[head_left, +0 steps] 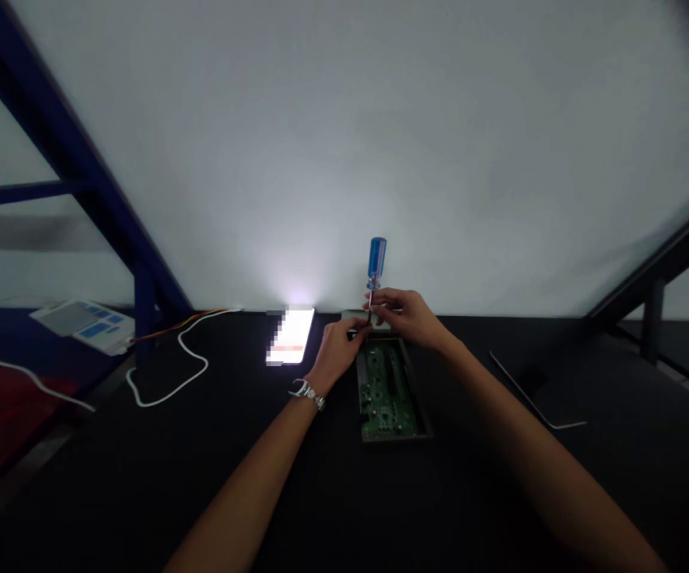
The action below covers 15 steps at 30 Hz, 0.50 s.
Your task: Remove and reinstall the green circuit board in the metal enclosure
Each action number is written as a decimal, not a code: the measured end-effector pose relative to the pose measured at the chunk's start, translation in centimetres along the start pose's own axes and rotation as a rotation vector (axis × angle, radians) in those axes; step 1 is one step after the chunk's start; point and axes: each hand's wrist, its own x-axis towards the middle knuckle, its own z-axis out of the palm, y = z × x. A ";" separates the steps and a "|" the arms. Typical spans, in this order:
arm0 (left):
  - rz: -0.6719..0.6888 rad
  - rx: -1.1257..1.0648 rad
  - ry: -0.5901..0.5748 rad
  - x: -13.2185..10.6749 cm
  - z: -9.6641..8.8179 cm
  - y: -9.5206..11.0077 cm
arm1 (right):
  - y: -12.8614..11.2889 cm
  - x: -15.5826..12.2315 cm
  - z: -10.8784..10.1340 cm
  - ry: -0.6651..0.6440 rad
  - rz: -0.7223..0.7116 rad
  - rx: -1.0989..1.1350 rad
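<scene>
While left hand (336, 348) touches board (390, 394), right hand (409, 316) grips screwdriver (375, 267); phone (291, 337) unreadable.

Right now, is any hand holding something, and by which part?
The right hand holds the blue-handled screwdriver by its shaft, below the handle. The left hand is at its tip; grip unclear.

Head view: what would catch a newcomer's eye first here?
A blue-handled screwdriver stands upright at mid-frame, its shaft pinched by the right hand, with the left hand by its tip, over the far end of a green circuit board. Left of them, a lit phone glares on the black table.
</scene>
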 end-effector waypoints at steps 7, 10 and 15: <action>0.031 0.001 -0.020 -0.1 -0.1 0.1 | 0.0 -0.1 0.4 0.069 0.005 -0.022; 0.035 -0.019 0.012 -0.2 -0.1 0.1 | 0.5 0.0 0.8 0.134 0.000 -0.032; 0.010 -0.004 0.095 -0.4 0.4 0.1 | 0.8 0.0 1.4 0.217 -0.002 -0.078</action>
